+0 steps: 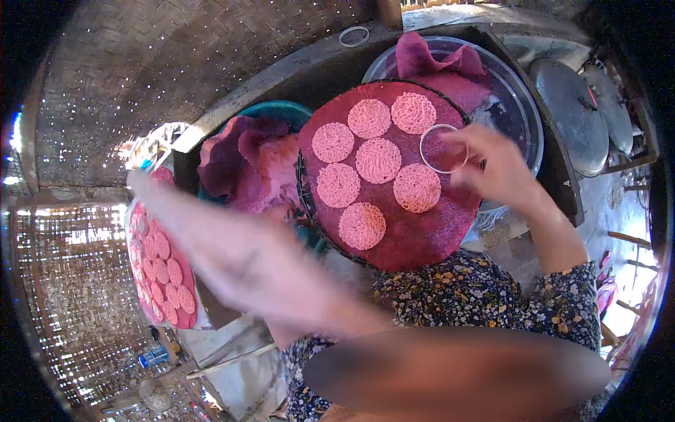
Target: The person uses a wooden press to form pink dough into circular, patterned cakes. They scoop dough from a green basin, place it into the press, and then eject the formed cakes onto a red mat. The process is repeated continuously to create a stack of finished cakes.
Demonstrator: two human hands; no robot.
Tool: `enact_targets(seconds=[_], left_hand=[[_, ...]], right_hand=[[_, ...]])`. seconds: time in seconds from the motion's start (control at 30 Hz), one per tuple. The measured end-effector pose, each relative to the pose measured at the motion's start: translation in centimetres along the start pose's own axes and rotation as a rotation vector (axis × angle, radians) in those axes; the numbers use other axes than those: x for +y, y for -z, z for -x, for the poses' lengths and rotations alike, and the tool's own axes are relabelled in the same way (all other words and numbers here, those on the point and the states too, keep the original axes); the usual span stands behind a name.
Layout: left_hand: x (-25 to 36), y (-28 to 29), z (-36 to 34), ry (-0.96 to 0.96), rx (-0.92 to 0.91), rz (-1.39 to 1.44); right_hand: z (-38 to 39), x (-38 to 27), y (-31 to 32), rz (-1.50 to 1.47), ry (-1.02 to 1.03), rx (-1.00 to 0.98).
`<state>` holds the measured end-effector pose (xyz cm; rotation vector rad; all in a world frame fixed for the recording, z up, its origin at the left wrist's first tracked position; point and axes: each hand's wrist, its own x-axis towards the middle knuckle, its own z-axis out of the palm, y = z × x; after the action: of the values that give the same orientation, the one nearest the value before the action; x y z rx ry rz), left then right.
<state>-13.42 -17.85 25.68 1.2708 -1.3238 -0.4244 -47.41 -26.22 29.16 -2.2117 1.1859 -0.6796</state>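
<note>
My right hand [492, 165] pinches a thin white ring [444, 148] between thumb and fingers, over the right side of a round tray covered in dark pink cloth [436, 232]. Several round, flat cakes of pink noodle-like strands [378, 161] lie on that cloth, the ring just beside the rightmost ones. My left hand [218, 235] is stretched out to the left, smeared by motion, so its fingers cannot be made out. It passes close to a stack of similar pink discs [160, 271] on a pink sheet, partly covering them.
Behind the tray stand a green basin [281, 109] with dark pink cloth and a large clear basin [527, 141] with pink cloth [443, 67]. Another white ring [354, 36] rests on the far ledge. Grey metal lids [573, 112] stand at the right. A woven wall [183, 63] rises behind.
</note>
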Motion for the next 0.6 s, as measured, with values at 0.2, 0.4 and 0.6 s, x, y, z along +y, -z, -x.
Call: enact_targets(seconds=[0.2, 0.4, 0.6], left_hand=[[4.1, -11.1, -4.3, -0.234, -0.430, -0.270], [6.7, -16.5, -12.1, 0.187, -0.790, 1.595], [5.7, -22.3, -13.7, 0.048, -0.622, 1.586]], right_hand=[[2.2, -2.1, -0.1, -0.866, -0.366, -0.644], [6.0, -0.3, 4.6, -1.144, -0.560, -0.565], [5.5, 2.3, 9.2, -1.105, -0.597, -0.629]])
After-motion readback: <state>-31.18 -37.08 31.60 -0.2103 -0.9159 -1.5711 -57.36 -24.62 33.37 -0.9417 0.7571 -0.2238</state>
